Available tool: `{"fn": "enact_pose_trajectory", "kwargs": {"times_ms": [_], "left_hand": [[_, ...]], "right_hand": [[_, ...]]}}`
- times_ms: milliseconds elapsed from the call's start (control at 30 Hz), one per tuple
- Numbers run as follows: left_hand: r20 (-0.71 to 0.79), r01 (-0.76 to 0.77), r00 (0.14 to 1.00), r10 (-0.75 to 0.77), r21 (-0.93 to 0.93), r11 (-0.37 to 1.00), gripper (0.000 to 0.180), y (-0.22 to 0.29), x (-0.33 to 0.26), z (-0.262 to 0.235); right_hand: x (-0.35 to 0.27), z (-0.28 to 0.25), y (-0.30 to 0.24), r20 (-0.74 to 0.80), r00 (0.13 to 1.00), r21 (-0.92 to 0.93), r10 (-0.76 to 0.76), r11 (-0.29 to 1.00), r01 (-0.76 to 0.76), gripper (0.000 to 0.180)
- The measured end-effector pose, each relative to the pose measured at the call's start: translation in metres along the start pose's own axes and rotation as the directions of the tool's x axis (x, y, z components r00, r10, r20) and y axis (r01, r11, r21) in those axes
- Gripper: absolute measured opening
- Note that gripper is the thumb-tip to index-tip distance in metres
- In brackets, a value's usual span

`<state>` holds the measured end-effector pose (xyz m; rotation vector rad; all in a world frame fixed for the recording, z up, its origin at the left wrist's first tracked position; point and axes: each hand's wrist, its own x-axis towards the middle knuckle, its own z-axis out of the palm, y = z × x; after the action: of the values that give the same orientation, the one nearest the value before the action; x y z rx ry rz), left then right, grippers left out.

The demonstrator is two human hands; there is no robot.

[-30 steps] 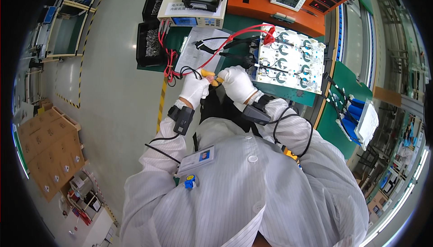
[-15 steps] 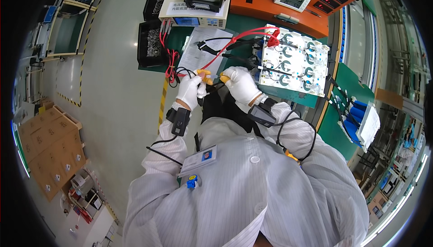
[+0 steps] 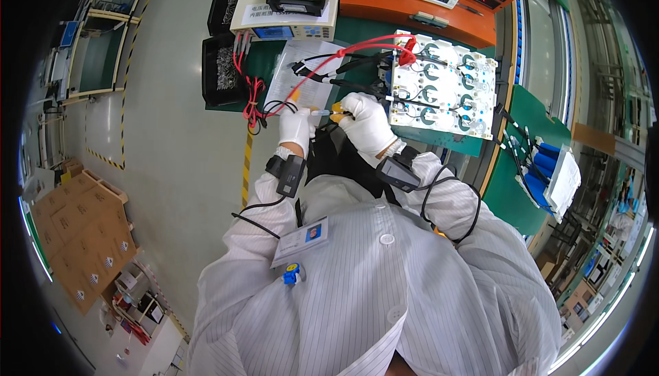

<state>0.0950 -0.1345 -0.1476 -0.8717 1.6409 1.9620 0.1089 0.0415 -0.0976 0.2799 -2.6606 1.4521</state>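
one pale piece [image 3: 320, 112], too blurred to identify, between left hand [image 3: 296, 127] and right hand [image 3: 365, 123], fingers of both pinched closed at its ends, by the bench [image 3: 364, 32]; likely light, stiff, best gripped endwise.

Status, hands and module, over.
Left hand, right hand close together; pale piece between, grips unclear. Red clip at white-topped module. Red cable near left hand.
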Motion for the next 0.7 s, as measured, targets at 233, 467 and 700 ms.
{"fn": "enact_pose_trajectory", "kwargs": {"times_ms": [233, 467, 700], "left_hand": [[-0.128, -0.359, 0.721, 0.681, 0.772, 0.525, 0.048, 0.024, 0.051, -0.001], [0.007, -0.257, 0.760, 0.650, 0.922, 0.289, 0.029, 0.035, 0.105, -0.016], [0.080, -0.366, 0.849, 0.522, 0.801, 0.473, 0.024, 0.038, 0.057, -0.015]], "right_hand": [[0.000, -0.017, -0.029, 0.240, 0.962, -0.078, -0.134, 0.985, 0.156, 0.035], [0.019, -0.074, -0.087, -0.166, 0.946, -0.025, -0.279, 0.960, 0.279, 0.029], [0.050, -0.129, -0.070, -0.274, 0.961, -0.002, 0.027, 1.000, -0.029, 0.053]]}}
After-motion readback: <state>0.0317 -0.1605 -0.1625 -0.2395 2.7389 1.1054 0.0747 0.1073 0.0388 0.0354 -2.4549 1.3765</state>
